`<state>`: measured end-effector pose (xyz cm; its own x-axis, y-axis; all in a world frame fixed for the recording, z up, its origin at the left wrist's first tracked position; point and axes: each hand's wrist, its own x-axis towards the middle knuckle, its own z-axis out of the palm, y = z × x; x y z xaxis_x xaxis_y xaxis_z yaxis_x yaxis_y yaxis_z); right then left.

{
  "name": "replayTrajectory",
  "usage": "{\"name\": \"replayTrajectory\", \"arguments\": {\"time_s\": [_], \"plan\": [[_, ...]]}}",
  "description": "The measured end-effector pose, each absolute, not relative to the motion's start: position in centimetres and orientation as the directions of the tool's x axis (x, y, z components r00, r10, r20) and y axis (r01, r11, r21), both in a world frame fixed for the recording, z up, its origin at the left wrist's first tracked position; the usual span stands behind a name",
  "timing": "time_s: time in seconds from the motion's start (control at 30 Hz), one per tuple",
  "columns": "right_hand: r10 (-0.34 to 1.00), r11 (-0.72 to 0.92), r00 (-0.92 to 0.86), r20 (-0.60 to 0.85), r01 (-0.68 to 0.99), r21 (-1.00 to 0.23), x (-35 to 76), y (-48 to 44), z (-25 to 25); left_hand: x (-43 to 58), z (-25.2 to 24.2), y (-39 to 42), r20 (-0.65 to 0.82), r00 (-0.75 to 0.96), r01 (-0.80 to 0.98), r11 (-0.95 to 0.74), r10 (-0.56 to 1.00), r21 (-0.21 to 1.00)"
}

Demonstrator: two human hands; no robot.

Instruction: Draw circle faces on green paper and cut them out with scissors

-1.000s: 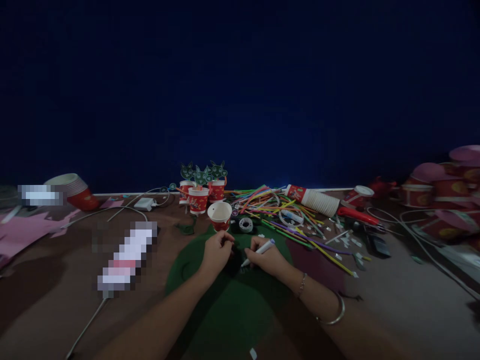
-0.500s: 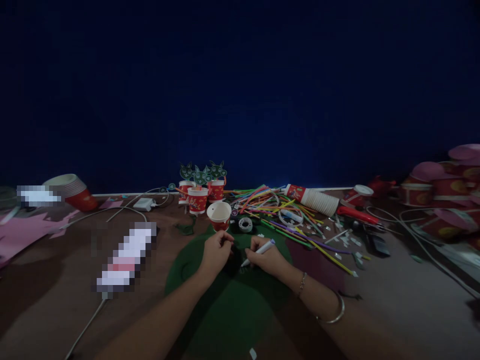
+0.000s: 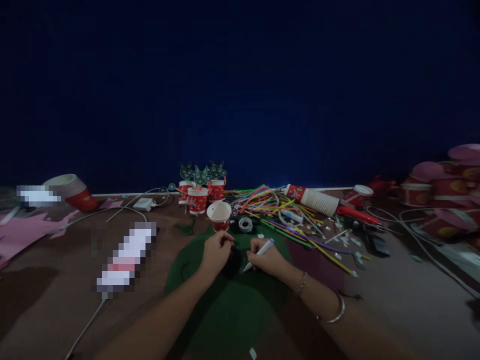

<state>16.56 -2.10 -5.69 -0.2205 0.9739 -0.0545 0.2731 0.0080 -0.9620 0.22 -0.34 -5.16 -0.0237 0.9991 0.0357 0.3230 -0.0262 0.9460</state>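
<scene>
Presently, right hand (image 3: pixel 269 259): gripping white marker (image 3: pixel 265 247)
Left hand (image 3: pixel 217 252): curled, grip unclear to me
Paper cups (image 3: pixel 198 202): three cat-topped, seemingly done; nearest untopped

Lower right is easily the roomiest bit: a hand could slide over the brown table (image 3: pixel 405 297) there, below the cup pile (image 3: pixel 450 192) at the right edge. Lower left has a decent lane too, between the left forearm (image 3: pixel 161 311) and the blurred-out device (image 3: pixel 127 255), just mind its cord (image 3: pixel 87 326). Centre's tight: only a narrow gap between the left hand (image 3: pixel 217 255) and right hand (image 3: pixel 264 257), with a paper cup (image 3: pixel 219 218) and tape roll (image 3: pixel 245 225) right above. Right of those, straws (image 3: pixel 268 207) and a toppled cup stack (image 3: pixel 318 201) block low passes.
</scene>
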Motion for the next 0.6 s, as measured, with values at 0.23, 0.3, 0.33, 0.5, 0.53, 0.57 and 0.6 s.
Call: {"name": "replayTrajectory", "arguments": {"time_s": [0.23, 0.3, 0.33, 0.5, 0.53, 0.57, 0.6], "plan": [[0.975, -0.06, -0.2, -0.097, 0.184, -0.981, 17.0, -1.9, -5.1, 0.2, -5.3, -0.2, 0.042, -0.015, 0.344, -0.035, 0.999, 0.938], [0.986, -0.077, -0.131, -0.101, 0.174, -0.982, 17.3, -1.7, -4.7, 0.2, -5.4, -0.1, 0.027, -0.016, 0.332, -0.02, 1.0, 0.943], [0.989, -0.085, -0.106, -0.106, 0.181, -0.98, 17.4, -1.7, -4.6, 0.2, -5.5, -0.1, 0.023, -0.019, 0.326, -0.016, 1.0, 0.945], [0.981, -0.065, -0.161, -0.108, 0.251, -0.966, 17.6, -1.6, -4.6, 0.2, -5.5, -0.2, 0.019, -0.015, 0.325, -0.013, 1.0, 0.946], [0.979, -0.051, -0.176, -0.099, 0.259, -0.964, 17.6, -1.6, -4.7, 0.3, -5.5, -0.2, 0.012, -0.015, 0.325, -0.006, 1.0, 0.946], [0.979, -0.039, -0.185, -0.091, 0.264, -0.964, 17.6, -1.6, -4.8, 0.3, -5.4, -0.2, 0.005, -0.015, 0.321, 0.0, 1.0, 0.947], [0.978, -0.033, -0.191, -0.086, 0.267, -0.963, 17.6, -1.7, -4.9, 0.3, -5.3, -0.2, -0.002, -0.015, 0.315, 0.006, 1.0, 0.949]]}}
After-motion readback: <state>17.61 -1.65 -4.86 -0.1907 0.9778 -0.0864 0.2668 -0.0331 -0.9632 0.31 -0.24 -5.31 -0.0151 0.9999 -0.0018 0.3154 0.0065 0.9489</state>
